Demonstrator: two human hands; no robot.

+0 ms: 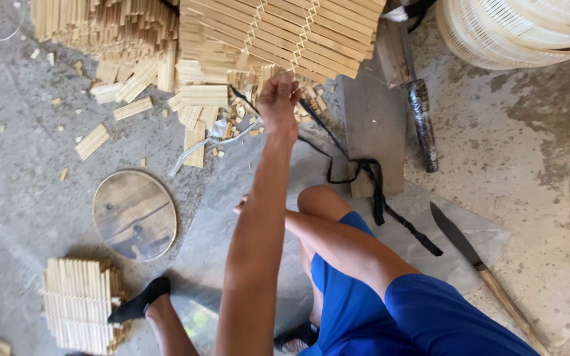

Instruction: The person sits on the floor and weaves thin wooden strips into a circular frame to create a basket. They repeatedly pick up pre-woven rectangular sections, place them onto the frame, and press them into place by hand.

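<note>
Left hand [278, 99] grips the woven slat mat [285, 33] edge; right hand [241, 206] mostly hidden, grip unclear.

A bamboo-craft workshop is showing here, with work happening on a bare concrete floor [536, 145]. Woven slat mats [285, 33], offcuts [133, 92], a machete [476, 264] and finished baskets [516, 29] are lying around.
</note>
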